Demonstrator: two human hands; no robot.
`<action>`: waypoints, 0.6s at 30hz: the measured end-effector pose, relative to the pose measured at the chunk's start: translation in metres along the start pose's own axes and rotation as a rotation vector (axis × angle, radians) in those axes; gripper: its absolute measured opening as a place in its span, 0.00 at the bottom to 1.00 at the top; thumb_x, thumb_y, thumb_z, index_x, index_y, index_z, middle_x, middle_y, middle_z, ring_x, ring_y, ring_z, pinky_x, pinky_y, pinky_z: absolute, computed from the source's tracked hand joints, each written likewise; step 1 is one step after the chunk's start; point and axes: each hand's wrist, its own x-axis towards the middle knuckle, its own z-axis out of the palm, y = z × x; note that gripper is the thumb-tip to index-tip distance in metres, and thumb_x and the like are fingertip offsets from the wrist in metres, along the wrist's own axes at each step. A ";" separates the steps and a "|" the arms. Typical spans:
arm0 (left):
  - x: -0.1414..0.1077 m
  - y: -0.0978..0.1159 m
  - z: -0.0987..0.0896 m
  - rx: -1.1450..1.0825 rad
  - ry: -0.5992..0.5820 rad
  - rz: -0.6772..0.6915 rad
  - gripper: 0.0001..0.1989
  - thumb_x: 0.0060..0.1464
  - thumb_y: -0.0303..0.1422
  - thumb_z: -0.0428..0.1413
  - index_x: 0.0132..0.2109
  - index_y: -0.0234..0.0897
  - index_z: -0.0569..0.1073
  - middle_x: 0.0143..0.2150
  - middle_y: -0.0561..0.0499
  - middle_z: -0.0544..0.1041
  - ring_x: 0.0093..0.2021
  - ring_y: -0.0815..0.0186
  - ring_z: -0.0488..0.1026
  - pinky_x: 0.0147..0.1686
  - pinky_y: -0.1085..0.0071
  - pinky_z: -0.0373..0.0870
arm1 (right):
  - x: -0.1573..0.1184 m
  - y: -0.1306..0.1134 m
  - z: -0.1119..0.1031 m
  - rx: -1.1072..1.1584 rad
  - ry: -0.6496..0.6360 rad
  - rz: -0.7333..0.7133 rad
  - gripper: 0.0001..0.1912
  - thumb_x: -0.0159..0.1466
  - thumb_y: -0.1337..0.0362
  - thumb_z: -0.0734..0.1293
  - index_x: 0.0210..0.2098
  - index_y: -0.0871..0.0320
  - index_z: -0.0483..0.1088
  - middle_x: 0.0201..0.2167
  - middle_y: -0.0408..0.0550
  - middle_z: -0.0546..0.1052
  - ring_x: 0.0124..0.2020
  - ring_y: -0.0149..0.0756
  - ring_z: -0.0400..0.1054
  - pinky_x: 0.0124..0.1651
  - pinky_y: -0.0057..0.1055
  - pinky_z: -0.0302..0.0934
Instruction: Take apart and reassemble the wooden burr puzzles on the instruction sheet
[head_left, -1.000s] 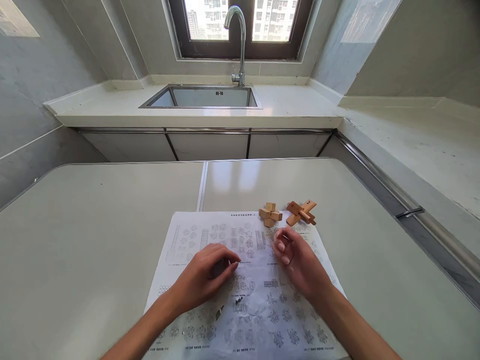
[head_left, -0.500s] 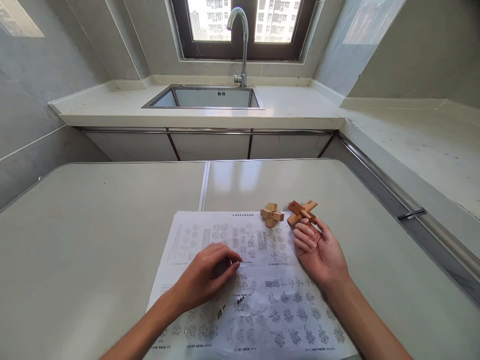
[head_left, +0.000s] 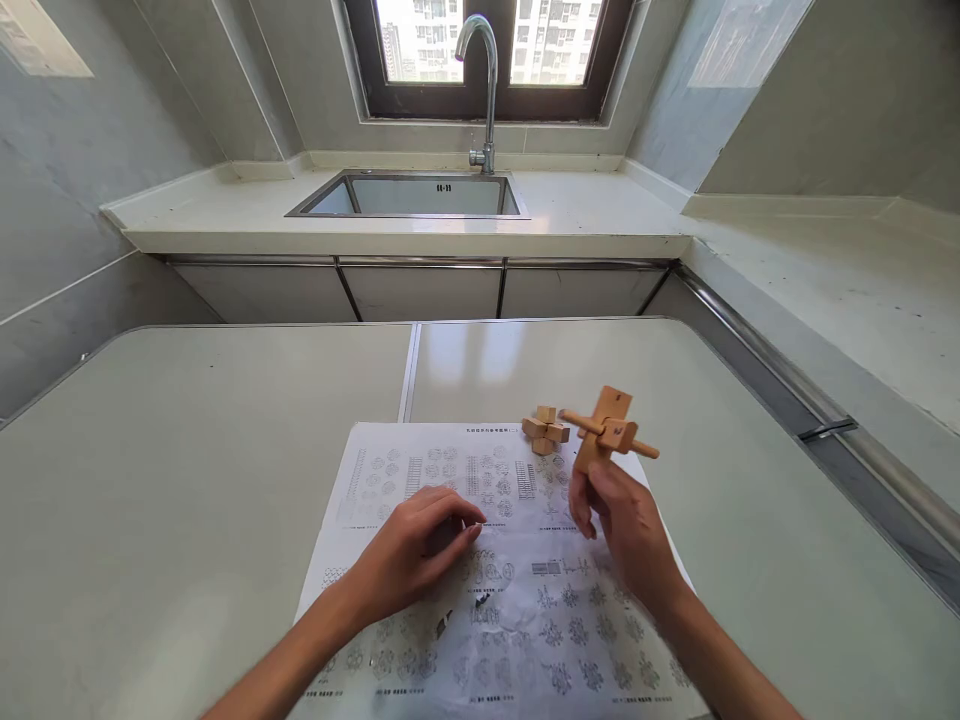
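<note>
My right hand (head_left: 626, 525) holds a wooden interlocking puzzle (head_left: 609, 425) up by its lower end, pinched between thumb and fingers. Flat pieces cross in this puzzle, and a round rod passes sideways through it; small marks show on its faces. Left of it, a smaller wooden burr puzzle (head_left: 545, 430) of crossed blocks sits at the top edge of a printed sheet (head_left: 525, 545). On the sheet's left part rests my left hand (head_left: 424, 540), loosely curved and holding nothing, with a gap between thumb and fingers.
The sheet, covered in small diagrams, lies on a pale table (head_left: 225, 450) with a seam (head_left: 409, 370). Beyond the table stand a counter (head_left: 600, 205) with a sink (head_left: 420, 195) and a tap (head_left: 489, 90), under a window. A metal rail (head_left: 772, 365) runs along the right side.
My right hand has turned over, palm now downward, and tilted the larger puzzle upright. The left hand and the smaller puzzle have stayed put.
</note>
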 end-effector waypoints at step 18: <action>-0.002 -0.003 0.001 -0.062 0.025 -0.058 0.09 0.69 0.38 0.57 0.53 0.43 0.76 0.43 0.49 0.82 0.40 0.63 0.79 0.42 0.66 0.75 | -0.008 -0.001 0.014 -0.309 -0.688 0.000 0.20 0.75 0.55 0.58 0.29 0.55 0.68 0.24 0.44 0.73 0.26 0.36 0.65 0.32 0.32 0.58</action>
